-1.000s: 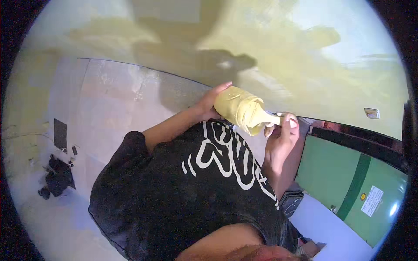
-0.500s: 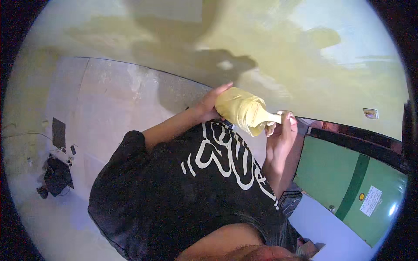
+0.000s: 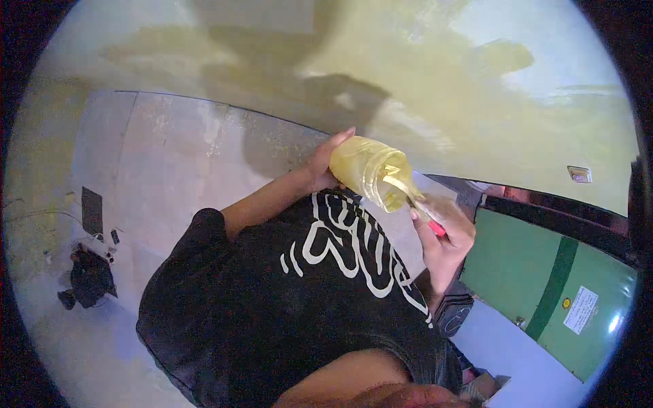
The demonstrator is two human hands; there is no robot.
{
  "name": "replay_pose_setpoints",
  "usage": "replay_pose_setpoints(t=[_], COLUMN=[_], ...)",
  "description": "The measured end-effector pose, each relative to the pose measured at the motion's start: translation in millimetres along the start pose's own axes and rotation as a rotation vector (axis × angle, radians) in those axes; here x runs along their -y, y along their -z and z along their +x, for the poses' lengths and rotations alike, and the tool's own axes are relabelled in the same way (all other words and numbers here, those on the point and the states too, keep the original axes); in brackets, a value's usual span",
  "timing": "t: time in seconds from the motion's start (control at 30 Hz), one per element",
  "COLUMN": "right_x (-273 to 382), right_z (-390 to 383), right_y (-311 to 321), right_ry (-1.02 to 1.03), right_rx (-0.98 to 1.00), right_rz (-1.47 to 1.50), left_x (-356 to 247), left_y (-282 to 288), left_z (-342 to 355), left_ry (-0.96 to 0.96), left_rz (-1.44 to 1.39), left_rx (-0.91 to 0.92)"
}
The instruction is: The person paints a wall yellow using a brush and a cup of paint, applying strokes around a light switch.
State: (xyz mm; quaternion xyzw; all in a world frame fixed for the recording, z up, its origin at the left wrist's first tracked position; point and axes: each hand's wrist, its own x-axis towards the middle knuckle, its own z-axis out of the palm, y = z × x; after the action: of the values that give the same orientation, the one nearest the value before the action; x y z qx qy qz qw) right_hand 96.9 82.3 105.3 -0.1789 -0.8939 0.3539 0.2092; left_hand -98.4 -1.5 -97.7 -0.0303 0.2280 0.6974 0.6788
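Note:
A yellow paint container [image 3: 357, 162], jar-like and smeared with paint, is tilted with its mouth toward the right. My left hand [image 3: 328, 162] is wrapped round its closed end. In my right hand [image 3: 449, 238] is a paintbrush [image 3: 409, 190] with a red handle end, its yellow-coated head at the container's mouth. The fingers of that hand are closed on the handle. How deep the bristles reach inside I cannot tell. Above both hands spreads a wall [image 3: 422, 75] with uneven patches of yellow paint over a pale surface.
A wall fitting [image 3: 579, 175], small and rectangular, is set at the right. Below it stands a green door [image 3: 510, 245] with a white notice. Far left on the floor lie a black bag-like item [image 3: 92, 279] and a dark flat rectangle [image 3: 92, 209], with a thin cable nearby.
My right hand has moved down and slightly right, turning the paintbrush so its handle slants downward and its red end shows. The container has shifted slightly left, still in my left hand.

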Motion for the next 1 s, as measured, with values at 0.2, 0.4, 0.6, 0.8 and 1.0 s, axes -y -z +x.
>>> replay_pose_setpoints(t=[0.2, 0.4, 0.6, 0.8, 1.0], right_x=[-7.0, -7.0, -8.4, -7.7, -3.1], right_z=[-8.5, -8.0, -6.6, -7.3, -4.1], right_y=[-28.4, -44.9, -52.9, -48.0, -43.5], right_ry=[0.238, 0.382, 0.457, 0.426, 0.255], right_rx=[-0.089, -0.149, -0.234, -0.149, -0.257], right_rz=[-0.079, -0.15, -0.239, -0.289, 0.0], left_x=[0.0, 0.0, -2.8, -6.1, -13.3], left_y=[14.7, 24.5, 21.2, 13.6, 12.6], left_z=[-7.5, -17.2, -26.9, -28.2, -38.9], left_ry=[0.01, 0.006, -0.002, -0.009, -0.076], left_rz=[0.015, -0.028, -0.019, 0.022, 0.143], left_rx=[-0.012, 0.033, -0.007, -0.046, -0.021])
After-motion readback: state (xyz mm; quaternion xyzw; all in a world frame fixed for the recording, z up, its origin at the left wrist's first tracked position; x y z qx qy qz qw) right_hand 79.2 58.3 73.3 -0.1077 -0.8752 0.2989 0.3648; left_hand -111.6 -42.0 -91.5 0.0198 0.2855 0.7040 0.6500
